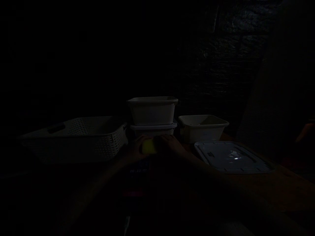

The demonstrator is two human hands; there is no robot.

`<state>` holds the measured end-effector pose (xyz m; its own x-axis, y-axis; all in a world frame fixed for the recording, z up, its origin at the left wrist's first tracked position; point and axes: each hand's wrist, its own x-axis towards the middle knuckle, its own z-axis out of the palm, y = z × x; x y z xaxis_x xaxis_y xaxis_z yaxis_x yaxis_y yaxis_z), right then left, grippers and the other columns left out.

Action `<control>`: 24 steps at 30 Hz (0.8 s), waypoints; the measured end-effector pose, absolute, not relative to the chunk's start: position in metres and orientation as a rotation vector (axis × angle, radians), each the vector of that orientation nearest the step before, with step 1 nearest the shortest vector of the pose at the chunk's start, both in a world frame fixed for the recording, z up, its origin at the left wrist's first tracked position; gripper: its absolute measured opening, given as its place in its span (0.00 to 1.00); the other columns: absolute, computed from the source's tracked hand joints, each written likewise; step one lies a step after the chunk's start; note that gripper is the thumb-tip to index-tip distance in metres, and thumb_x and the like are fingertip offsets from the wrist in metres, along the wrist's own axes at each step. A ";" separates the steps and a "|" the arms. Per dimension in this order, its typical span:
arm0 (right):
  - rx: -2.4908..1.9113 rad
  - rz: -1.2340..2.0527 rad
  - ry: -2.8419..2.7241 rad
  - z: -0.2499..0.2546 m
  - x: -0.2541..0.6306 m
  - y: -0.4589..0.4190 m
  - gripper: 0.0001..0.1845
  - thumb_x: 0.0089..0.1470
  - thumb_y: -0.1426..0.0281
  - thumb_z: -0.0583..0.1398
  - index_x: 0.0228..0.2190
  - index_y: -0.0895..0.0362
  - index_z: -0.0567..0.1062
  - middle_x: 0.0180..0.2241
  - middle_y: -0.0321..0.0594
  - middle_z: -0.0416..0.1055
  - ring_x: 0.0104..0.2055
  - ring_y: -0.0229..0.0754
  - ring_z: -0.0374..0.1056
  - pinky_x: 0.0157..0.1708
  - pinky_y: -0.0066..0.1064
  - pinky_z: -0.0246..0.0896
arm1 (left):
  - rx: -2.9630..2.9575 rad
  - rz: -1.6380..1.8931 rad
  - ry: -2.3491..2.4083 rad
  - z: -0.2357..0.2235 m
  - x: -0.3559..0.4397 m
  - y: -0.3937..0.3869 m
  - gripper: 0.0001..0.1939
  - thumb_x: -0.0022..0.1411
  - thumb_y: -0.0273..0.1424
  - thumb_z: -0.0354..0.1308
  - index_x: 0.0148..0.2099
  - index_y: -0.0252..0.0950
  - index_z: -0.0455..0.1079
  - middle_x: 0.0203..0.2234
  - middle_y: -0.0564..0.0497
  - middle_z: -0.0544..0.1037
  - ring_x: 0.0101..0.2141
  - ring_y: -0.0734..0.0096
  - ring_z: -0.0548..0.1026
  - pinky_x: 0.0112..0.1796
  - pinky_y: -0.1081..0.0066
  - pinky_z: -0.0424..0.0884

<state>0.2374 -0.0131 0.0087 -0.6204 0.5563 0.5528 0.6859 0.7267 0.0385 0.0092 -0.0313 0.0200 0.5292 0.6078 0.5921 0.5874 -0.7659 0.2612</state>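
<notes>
The picture is very dark. In the middle of the head view, my left hand point(135, 148) is closed around the left side of a small yellow block-like thing point(149, 146), whose exact kind I cannot make out. My right hand point(172, 145) is just to its right, fingers bent and closed. Deep shadow hides whatever lies between those fingers and whether they touch the yellow thing. Both hands are in front of a lidded white tub point(152, 131), with an open white tub point(153, 112) stacked on it. Below the hands, a dark screen point(138, 171) shows timer digits.
On the left stands a white perforated basket point(73, 149). Another open white tub point(204, 132) is at the right, with a pale plastic lid point(226, 159) lying flat before it on the brown tabletop point(278, 186). A dim reddish shape point(304, 132) shows at the far right edge.
</notes>
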 end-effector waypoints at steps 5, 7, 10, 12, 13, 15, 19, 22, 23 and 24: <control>-1.054 -0.353 -2.389 0.008 0.240 -0.011 0.31 0.54 0.72 0.56 0.58 0.61 0.56 0.57 0.51 0.60 0.57 0.50 0.57 0.52 0.43 0.53 | 2.725 1.108 1.165 0.019 0.005 -0.027 0.30 0.50 0.36 0.64 0.54 0.42 0.60 0.51 0.49 0.66 0.49 0.59 0.68 0.48 0.59 0.67; -1.096 -0.361 -2.357 0.008 0.241 -0.010 0.26 0.54 0.75 0.54 0.55 0.62 0.60 0.56 0.52 0.61 0.56 0.50 0.59 0.52 0.43 0.54 | 2.735 1.106 1.153 0.019 0.004 -0.027 0.30 0.50 0.36 0.63 0.55 0.43 0.59 0.52 0.48 0.66 0.50 0.59 0.67 0.48 0.59 0.67; -1.064 -0.357 -2.319 0.009 0.241 -0.011 0.23 0.53 0.75 0.55 0.52 0.62 0.65 0.54 0.52 0.64 0.54 0.49 0.62 0.51 0.42 0.57 | 2.763 1.122 1.084 0.019 0.005 -0.028 0.32 0.51 0.36 0.63 0.57 0.43 0.57 0.53 0.47 0.64 0.52 0.58 0.65 0.50 0.57 0.65; -1.006 -0.346 -2.305 0.010 0.241 -0.012 0.22 0.52 0.74 0.57 0.50 0.60 0.66 0.52 0.51 0.66 0.52 0.49 0.63 0.49 0.42 0.58 | 2.777 1.139 1.068 0.018 0.006 -0.029 0.36 0.50 0.38 0.64 0.58 0.44 0.55 0.54 0.46 0.63 0.54 0.56 0.64 0.51 0.55 0.63; -0.979 -0.339 -2.303 0.011 0.240 -0.012 0.22 0.51 0.74 0.58 0.50 0.60 0.67 0.51 0.51 0.67 0.51 0.49 0.63 0.49 0.42 0.59 | 2.779 1.141 1.075 0.018 0.007 -0.030 0.37 0.49 0.40 0.65 0.59 0.44 0.54 0.55 0.46 0.62 0.54 0.55 0.64 0.51 0.54 0.63; -0.944 -0.328 -2.299 0.011 0.240 -0.013 0.22 0.50 0.73 0.59 0.49 0.59 0.68 0.49 0.50 0.69 0.50 0.49 0.64 0.49 0.42 0.58 | 2.771 1.147 1.091 0.018 0.008 -0.031 0.38 0.48 0.41 0.65 0.59 0.44 0.55 0.55 0.45 0.62 0.54 0.54 0.64 0.51 0.54 0.63; -0.917 -0.319 -2.308 0.009 0.240 -0.012 0.21 0.51 0.74 0.59 0.49 0.59 0.68 0.50 0.50 0.68 0.52 0.48 0.63 0.51 0.42 0.56 | 2.747 1.138 1.075 0.022 0.011 -0.035 0.33 0.48 0.41 0.65 0.55 0.41 0.59 0.51 0.46 0.67 0.50 0.57 0.67 0.50 0.58 0.65; -0.936 -0.341 -2.321 0.007 0.240 -0.013 0.24 0.51 0.73 0.59 0.51 0.60 0.66 0.52 0.52 0.66 0.54 0.49 0.61 0.52 0.42 0.55 | 2.716 1.136 1.109 0.026 0.013 -0.038 0.29 0.50 0.39 0.64 0.53 0.40 0.62 0.48 0.47 0.69 0.47 0.59 0.70 0.46 0.60 0.68; -0.943 -0.347 -2.326 0.007 0.239 -0.014 0.27 0.51 0.72 0.59 0.53 0.61 0.64 0.53 0.53 0.65 0.54 0.50 0.61 0.52 0.43 0.54 | 2.708 1.134 1.121 0.027 0.013 -0.039 0.28 0.50 0.38 0.64 0.52 0.40 0.62 0.47 0.47 0.69 0.46 0.60 0.70 0.46 0.61 0.68; -0.945 -0.349 -2.332 0.007 0.239 -0.015 0.30 0.50 0.70 0.61 0.54 0.61 0.62 0.54 0.54 0.63 0.55 0.51 0.60 0.52 0.44 0.54 | 2.703 1.132 1.125 0.028 0.013 -0.039 0.27 0.51 0.37 0.64 0.52 0.40 0.63 0.47 0.47 0.70 0.46 0.61 0.71 0.45 0.61 0.69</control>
<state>0.2389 -0.0148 0.0068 -0.5722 0.5457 0.6121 0.7010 0.7129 0.0197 0.0128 -0.0391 0.0281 0.4829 0.6179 0.6204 0.6163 -0.7432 0.2605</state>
